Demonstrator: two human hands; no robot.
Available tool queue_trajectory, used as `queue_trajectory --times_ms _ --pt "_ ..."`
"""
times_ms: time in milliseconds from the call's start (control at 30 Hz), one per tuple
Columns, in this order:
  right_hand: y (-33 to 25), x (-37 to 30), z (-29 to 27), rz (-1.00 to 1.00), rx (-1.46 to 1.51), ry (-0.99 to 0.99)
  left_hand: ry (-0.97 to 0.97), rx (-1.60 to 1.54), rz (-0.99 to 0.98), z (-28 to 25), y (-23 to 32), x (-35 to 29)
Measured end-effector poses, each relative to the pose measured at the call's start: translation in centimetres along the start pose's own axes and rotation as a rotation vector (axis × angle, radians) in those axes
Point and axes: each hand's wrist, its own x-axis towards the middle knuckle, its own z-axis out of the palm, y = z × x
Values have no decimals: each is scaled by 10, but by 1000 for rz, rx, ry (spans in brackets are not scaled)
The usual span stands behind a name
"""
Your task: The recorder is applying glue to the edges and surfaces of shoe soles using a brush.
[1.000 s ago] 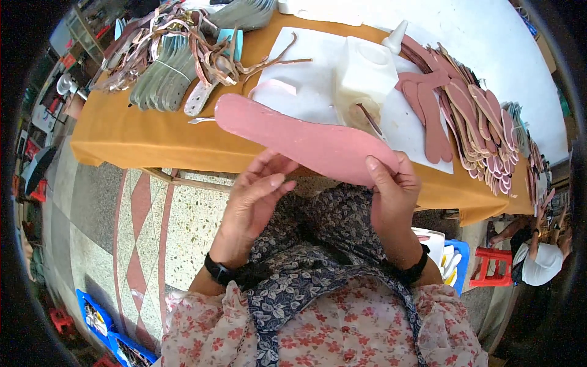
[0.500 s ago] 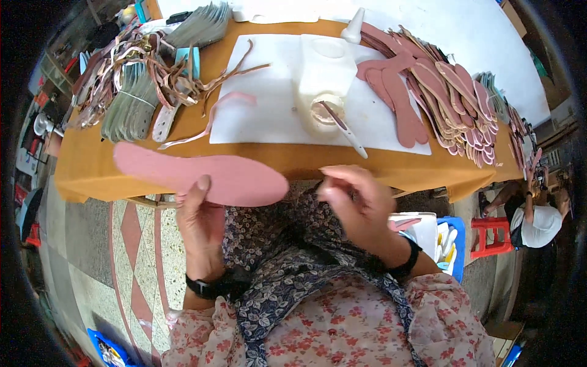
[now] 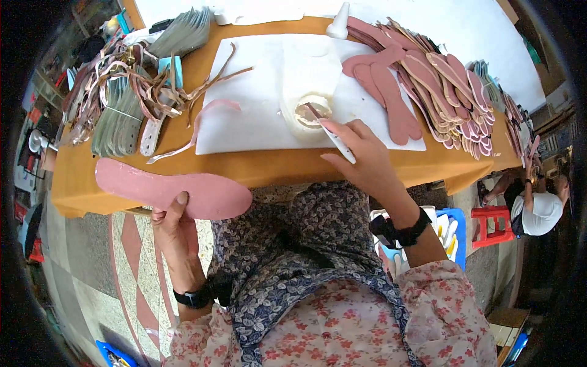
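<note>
Pink insole [image 3: 171, 188] beyond table edge [image 3: 257, 168]

Left grip [image 3: 174, 223] pinched, right grip [image 3: 358, 153] outstretched

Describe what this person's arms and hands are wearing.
Both hands, left hand and right hand, are bare: no gloves. Each wrist carries a black band: left band, right band. Loose sleeves are pale with a small red floral print.
</note>
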Motion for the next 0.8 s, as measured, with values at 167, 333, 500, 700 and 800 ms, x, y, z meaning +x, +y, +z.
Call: queue_trajectory --times_ms 167,333,500,700,800 --pt "19 12 15 -256 -73 98 8 38 -2 -4 -3 -1" --pt "29 21 19 -355 -42 236 2 40 -11 4 -6 -2" --pt "21 23 6 -340 8 183 -1 54 -27 -2 -13 3" --pt "13 25 -10 -228 208 78 0 92 -38 -1 -15 3" --pt "13 27 -14 -193 249 63 18 89 -60 4 -12 -3"
